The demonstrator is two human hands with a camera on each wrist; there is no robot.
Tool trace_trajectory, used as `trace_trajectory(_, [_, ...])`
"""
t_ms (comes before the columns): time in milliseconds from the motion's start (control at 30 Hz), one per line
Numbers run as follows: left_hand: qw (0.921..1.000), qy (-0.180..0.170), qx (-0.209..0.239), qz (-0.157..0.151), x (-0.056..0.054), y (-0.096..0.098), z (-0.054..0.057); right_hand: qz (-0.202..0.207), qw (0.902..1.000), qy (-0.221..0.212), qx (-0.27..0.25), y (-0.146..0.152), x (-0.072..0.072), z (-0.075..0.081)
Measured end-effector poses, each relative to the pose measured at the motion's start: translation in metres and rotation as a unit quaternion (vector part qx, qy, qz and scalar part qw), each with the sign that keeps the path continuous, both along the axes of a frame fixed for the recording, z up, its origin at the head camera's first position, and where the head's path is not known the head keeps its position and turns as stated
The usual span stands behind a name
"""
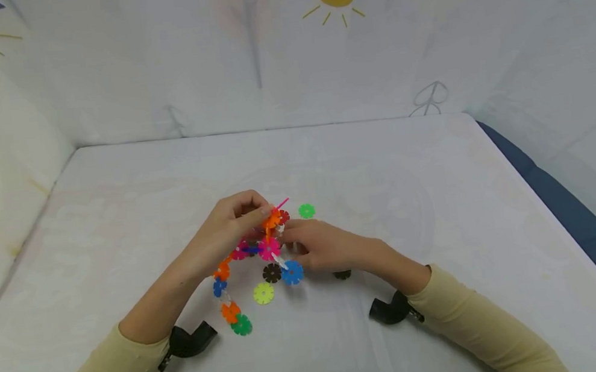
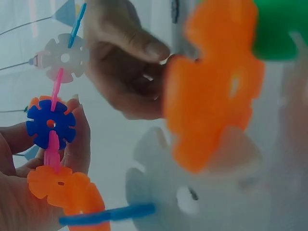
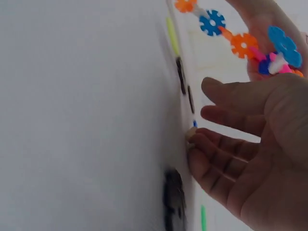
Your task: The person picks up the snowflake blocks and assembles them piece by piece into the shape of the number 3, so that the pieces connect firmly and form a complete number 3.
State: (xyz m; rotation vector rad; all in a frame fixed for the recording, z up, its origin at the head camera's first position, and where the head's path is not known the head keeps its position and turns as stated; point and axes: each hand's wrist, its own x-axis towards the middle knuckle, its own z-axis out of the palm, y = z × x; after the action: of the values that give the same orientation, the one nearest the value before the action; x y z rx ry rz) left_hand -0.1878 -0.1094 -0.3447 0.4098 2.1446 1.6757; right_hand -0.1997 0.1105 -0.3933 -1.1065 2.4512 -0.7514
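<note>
My left hand point(image 1: 225, 224) pinches a chain of slotted plastic flower discs point(image 1: 222, 271), mostly orange, pink, blue and white. The chain hangs down to a green disc point(image 1: 242, 324) on the near side. In the left wrist view, the left fingers lie behind a blue disc point(image 2: 51, 124) of the chain. The right hand point(image 1: 331, 246) is low over the tabletop beside the chain. In the right wrist view, its thumb stands apart from the loosely bent fingers point(image 3: 211, 154), whose tips are at the table surface. Close by lies a blue disc point(image 1: 292, 272).
Loose discs lie on the white table point(image 1: 410, 168): a yellow one point(image 1: 263, 293), a brown one point(image 1: 271, 272), a bright green one point(image 1: 306, 210) and a dark one point(image 1: 342, 275) by the right wrist. Black curved wrist mounts point(image 1: 189, 341) sit under both forearms. White walls surround the table.
</note>
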Motion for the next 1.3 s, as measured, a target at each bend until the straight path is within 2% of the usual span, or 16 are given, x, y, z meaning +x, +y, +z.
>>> trace_trajectory(167, [0.9998, -0.004, -0.013, -0.015, 0.000, -0.004, 0.006, 0.019, 0.9995, -0.014, 0.022, -0.011, 0.011, -0.003])
trace_trajectory(400, [0.9988, -0.019, -0.031, -0.033, 0.001, -0.002, 0.007, 0.019, 0.9974, 0.028, 0.063, -0.018, 0.018, -0.004])
trace_trajectory(733, [0.9988, -0.018, -0.036, -0.028, 0.002, -0.001, 0.004, -0.001, 0.9985, -0.004, 0.055, -0.020, 0.018, -0.005])
trace_trajectory(1000, [0.9989, -0.012, -0.036, -0.029, 0.001, -0.003, 0.001, -0.006, 0.9958, -0.091, 0.013, -0.015, 0.013, -0.003])
trace_trajectory(1167, [0.9991, -0.008, -0.036, -0.022, -0.001, -0.002, -0.001, -0.029, 0.9952, -0.088, -0.032, -0.006, 0.004, -0.001])
trace_trajectory(1300, [0.9991, -0.002, -0.042, -0.009, -0.003, -0.002, -0.002, -0.069, 0.9900, -0.082, -0.092, 0.003, -0.004, 0.009])
